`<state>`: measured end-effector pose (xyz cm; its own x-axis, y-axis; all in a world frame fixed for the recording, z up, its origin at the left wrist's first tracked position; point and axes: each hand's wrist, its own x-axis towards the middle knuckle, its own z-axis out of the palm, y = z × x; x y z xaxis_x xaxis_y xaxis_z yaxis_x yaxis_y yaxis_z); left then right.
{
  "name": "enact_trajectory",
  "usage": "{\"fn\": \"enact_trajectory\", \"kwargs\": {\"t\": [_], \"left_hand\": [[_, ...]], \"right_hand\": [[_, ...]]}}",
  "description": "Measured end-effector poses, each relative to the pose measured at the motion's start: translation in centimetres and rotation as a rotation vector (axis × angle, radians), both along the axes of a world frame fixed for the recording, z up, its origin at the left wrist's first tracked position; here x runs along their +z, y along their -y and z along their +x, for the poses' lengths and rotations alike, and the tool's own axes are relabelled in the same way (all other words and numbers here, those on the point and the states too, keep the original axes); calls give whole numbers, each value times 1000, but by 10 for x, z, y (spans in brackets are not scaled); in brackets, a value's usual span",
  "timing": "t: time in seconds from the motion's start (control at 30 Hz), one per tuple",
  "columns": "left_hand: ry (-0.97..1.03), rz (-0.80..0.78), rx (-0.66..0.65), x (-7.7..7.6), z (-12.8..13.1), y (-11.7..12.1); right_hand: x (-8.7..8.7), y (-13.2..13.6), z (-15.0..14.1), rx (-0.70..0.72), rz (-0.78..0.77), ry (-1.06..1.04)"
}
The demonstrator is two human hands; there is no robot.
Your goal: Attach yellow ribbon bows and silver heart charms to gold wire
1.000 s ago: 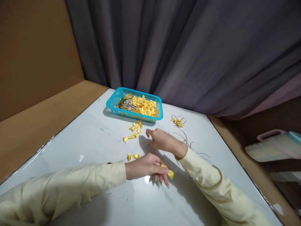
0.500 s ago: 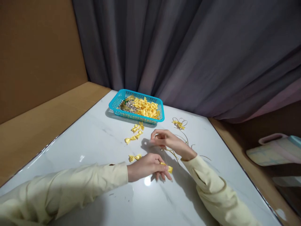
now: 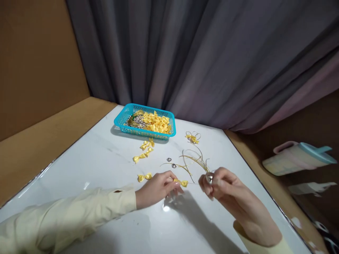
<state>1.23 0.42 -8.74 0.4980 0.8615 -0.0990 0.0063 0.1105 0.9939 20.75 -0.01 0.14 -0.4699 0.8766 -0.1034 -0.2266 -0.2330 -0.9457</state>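
My left hand pinches a yellow satin bow between thumb and fingers, just above the table. From the bow a thin strand stretches right toward my right hand. Closed fingers of that hand grip a small shiny silver bead, which shows at the fingertips. Beyond the hands lie loose gold wires and two more silver pieces, one a silver charm that looks rounded. Another yellow bow rests left of my left hand.
A blue plastic basket at the back holds many yellow bows, silver pieces and a bundle of gold wires. Several bows lie before it. A bow-and-wire piece sits back right. A tumbler stands beyond the right edge.
My right hand has moved right and toward me, and a silver bead now shows in its fingers. The left hand keeps hold of the bow. The view has shifted slightly.
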Motion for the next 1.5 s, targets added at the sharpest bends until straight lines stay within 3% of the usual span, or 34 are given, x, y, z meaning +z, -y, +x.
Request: {"fn": "enact_trajectory", "kwargs": {"t": [0.17,0.33,0.5,0.67,0.8,0.9,1.13,1.37,1.5], "left_hand": [[-117,146,46,9,-2,4],[-134,215,109,19,-3,5],[-193,303,157,28,-3,7],[-168,377,202,35,-2,10],[-134,264,193,45,0,13],[-54,143,197,50,1,13],[159,-141,221,55,2,10],[346,-387,172,66,1,11],[355,-420,160,71,0,10]], "right_hand": [[7,21,-5,8,120,74],[10,20,-1,3,314,-29],[6,22,1,-47,305,11],[-3,26,-6,-131,185,57],[-7,26,-13,-199,247,182],[-9,25,-17,-191,207,235],[-16,24,-24,-204,16,160],[-22,18,-21,-117,30,141],[-20,18,-22,-98,43,155]]}}
